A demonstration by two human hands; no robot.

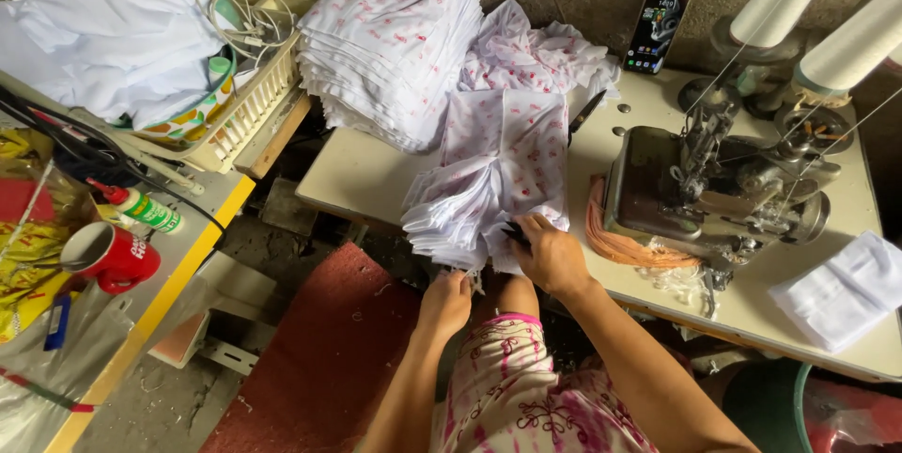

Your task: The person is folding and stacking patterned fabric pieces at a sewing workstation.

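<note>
Hands: left hand point(447, 303) pinches threads or a fabric edge hanging below the bundle of cut fabric pieces point(489, 180); right hand point(552, 256) is closed around small dark snips point(516, 235) at the bundle's lower edge.
Bundle position: draped over the front edge of the bench point(366, 176), just left of the overlock machine point(714, 195), its lower layers hanging toward the lap.
Handling: white cloth with small red print, thin, soft and floppy; many loose layers, likely to slide apart. Best taken at the gathered lower edge, with a flat hand on top to keep the layers together.
Behind: tall folded stack point(390, 39) of the same print at the bench's back left, with a crumpled piece beside it.
Around: phone point(658, 30) propped against the wall; thread cones point(850, 39) feeding the machine; folded white cloth point(846, 293) at right.
In the way: orange cord loops point(611, 232) between bundle and machine, close to the right hand.
Left side: basket point(240, 119), red mug point(108, 256), glue bottle point(146, 210), well apart.
</note>
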